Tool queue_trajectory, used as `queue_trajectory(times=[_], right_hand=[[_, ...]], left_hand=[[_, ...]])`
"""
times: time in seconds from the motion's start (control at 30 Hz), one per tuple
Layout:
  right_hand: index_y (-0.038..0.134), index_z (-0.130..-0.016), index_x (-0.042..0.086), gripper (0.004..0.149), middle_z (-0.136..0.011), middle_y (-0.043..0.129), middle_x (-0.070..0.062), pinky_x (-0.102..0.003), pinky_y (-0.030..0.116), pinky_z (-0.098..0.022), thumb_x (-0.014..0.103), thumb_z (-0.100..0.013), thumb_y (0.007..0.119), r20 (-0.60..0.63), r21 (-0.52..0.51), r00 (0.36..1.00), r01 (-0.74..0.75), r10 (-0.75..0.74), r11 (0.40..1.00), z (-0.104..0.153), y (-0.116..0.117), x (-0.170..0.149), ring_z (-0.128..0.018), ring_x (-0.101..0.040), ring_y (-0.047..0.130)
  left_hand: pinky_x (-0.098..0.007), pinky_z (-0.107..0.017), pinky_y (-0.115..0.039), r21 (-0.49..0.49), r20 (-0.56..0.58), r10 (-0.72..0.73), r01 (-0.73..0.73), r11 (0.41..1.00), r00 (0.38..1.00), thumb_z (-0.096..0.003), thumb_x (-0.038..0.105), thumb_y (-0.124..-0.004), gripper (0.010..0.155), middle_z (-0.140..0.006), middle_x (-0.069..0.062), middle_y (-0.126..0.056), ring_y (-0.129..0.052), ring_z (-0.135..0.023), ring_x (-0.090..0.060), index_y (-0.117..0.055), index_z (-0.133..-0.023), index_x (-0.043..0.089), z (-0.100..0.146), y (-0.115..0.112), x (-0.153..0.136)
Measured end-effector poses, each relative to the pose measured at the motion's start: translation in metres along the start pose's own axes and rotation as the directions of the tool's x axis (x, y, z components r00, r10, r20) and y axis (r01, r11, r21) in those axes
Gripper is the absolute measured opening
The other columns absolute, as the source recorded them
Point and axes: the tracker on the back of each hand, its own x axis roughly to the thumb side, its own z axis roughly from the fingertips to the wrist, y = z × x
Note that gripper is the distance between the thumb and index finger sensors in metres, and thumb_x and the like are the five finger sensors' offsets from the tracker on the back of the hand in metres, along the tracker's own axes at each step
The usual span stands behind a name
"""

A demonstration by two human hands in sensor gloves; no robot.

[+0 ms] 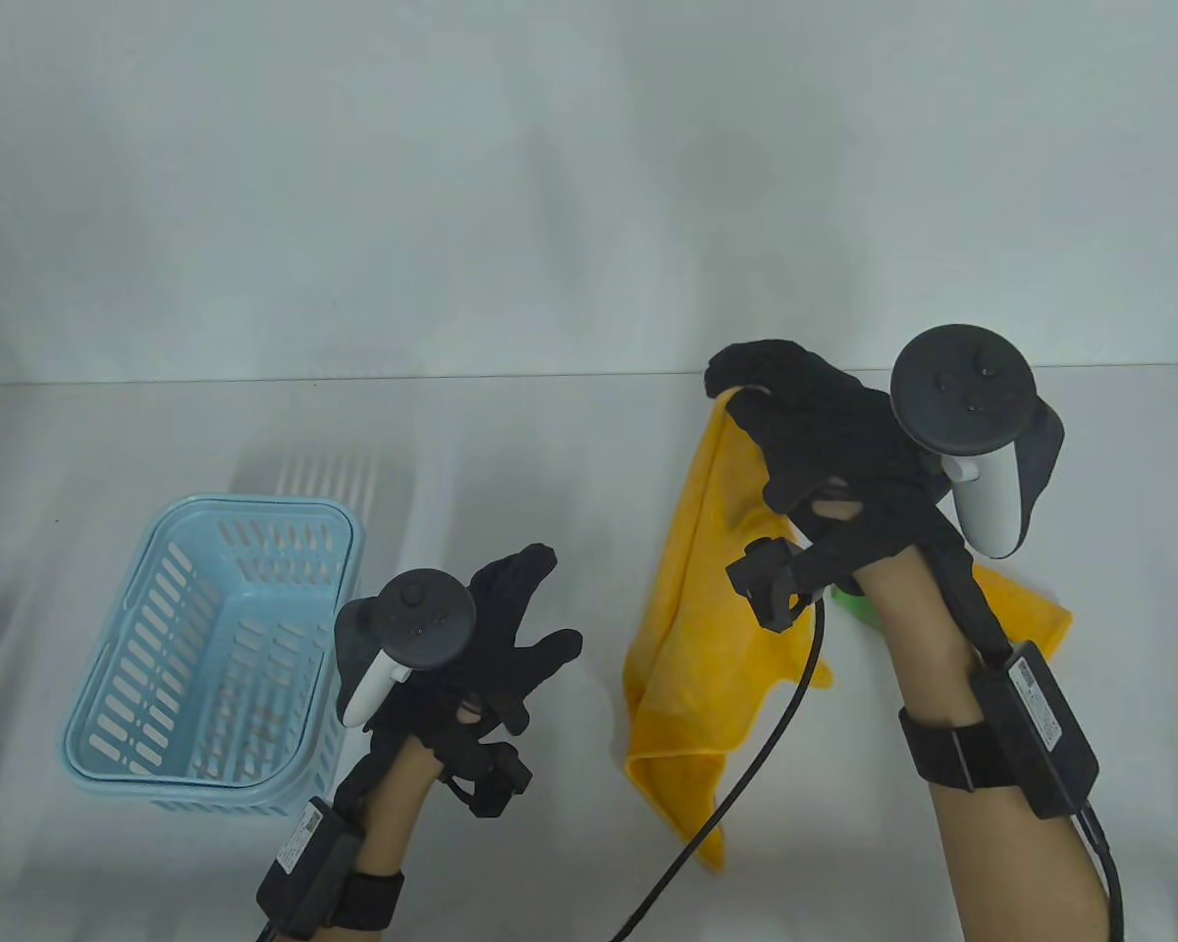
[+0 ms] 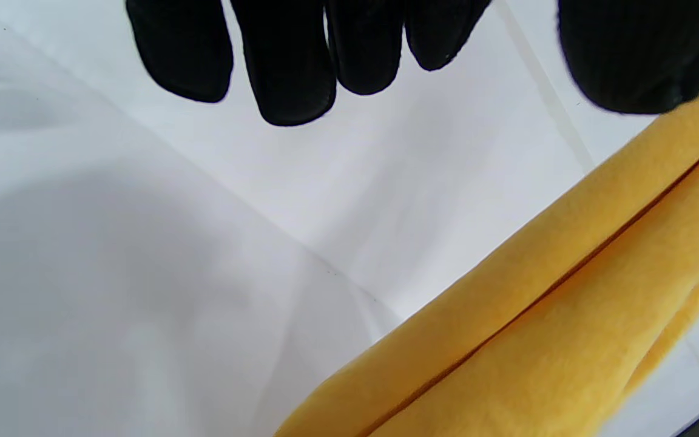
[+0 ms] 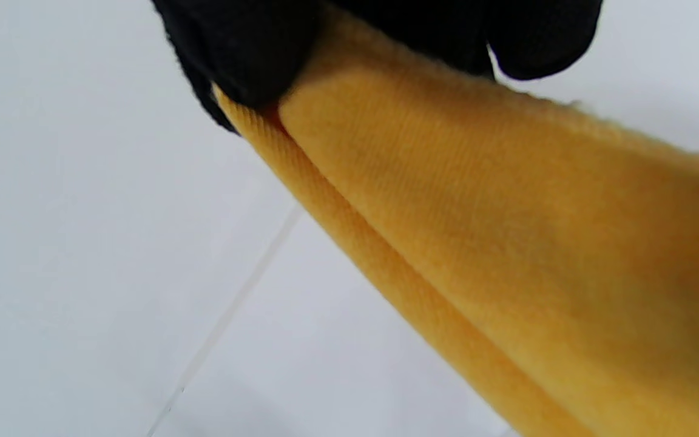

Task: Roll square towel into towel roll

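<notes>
Towel hangs from the far corner, trailing near-left toward the free hand.

The right hand [image 1: 805, 432] pinches the yellow towel [image 1: 692, 608] by its far corner; its length droops onto the counter [image 1: 510, 461] beside the spread, empty left hand [image 1: 491, 628], which is nearer that lower end.

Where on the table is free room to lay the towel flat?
Bare table lies behind the basket and left of the hanging towel, and in front between the two arms. The right side is crowded: the towel's lower end and something green lie under the right hand.
</notes>
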Motion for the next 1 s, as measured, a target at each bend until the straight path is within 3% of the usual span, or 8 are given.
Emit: queue_trajectory(times=[0.37, 0.6, 0.77, 1.0], right_hand=[[0.083, -0.075, 0.036, 0.037, -0.056, 0.098, 0.003, -0.052, 0.077, -0.052, 0.035, -0.038, 0.081, -0.102, -0.104, 0.995, -0.022, 0.011, 0.994, -0.004, -0.006, 0.019, -0.052, -0.024, 0.099], [0.084, -0.075, 0.035, 0.038, -0.052, 0.102, 0.005, -0.049, 0.082, -0.048, 0.037, -0.037, 0.083, -0.152, -0.153, 0.979, 0.111, -0.135, 0.982, -0.006, -0.008, 0.027, -0.048, -0.021, 0.105], [0.084, -0.075, 0.036, 0.038, -0.053, 0.103, 0.007, -0.048, 0.083, -0.047, 0.038, -0.037, 0.083, -0.163, -0.222, 0.966, 0.162, -0.2, 0.962, -0.006, -0.014, 0.029, -0.049, -0.02, 0.106], [0.084, -0.075, 0.036, 0.038, -0.054, 0.105, 0.008, -0.047, 0.084, -0.047, 0.038, -0.037, 0.083, -0.162, -0.184, 0.951, 0.233, -0.263, 0.955, -0.004, -0.01, 0.029, -0.049, -0.019, 0.108]], left_hand=[[-0.058, -0.071, -0.064, 0.022, 0.024, -0.041, 0.04, 0.999, 0.999, -0.0362, 0.059, -0.077, 0.085, -0.112, -0.003, -0.055, -0.074, -0.098, -0.034, -0.046, -0.109, 0.028, 0.005, -0.002, 0.013], [-0.058, -0.071, -0.065, 0.059, 0.083, -0.077, 0.072, 0.996, 0.994, -0.0362, 0.059, -0.077, 0.084, -0.112, -0.003, -0.057, -0.076, -0.098, -0.034, -0.048, -0.109, 0.029, 0.014, 0.001, 0.033], [-0.056, -0.069, -0.068, 0.071, 0.139, -0.068, 0.058, 0.996, 0.988, -0.0365, 0.058, -0.077, 0.075, -0.106, 0.0, -0.066, -0.082, -0.093, -0.031, -0.058, -0.104, 0.032, 0.022, 0.002, 0.046], [-0.054, -0.067, -0.071, -0.067, 0.219, -0.061, 0.077, 0.995, 0.974, -0.037, 0.057, -0.077, 0.066, -0.099, 0.003, -0.077, -0.09, -0.086, -0.027, -0.069, -0.099, 0.035, 0.023, -0.029, 0.064]])
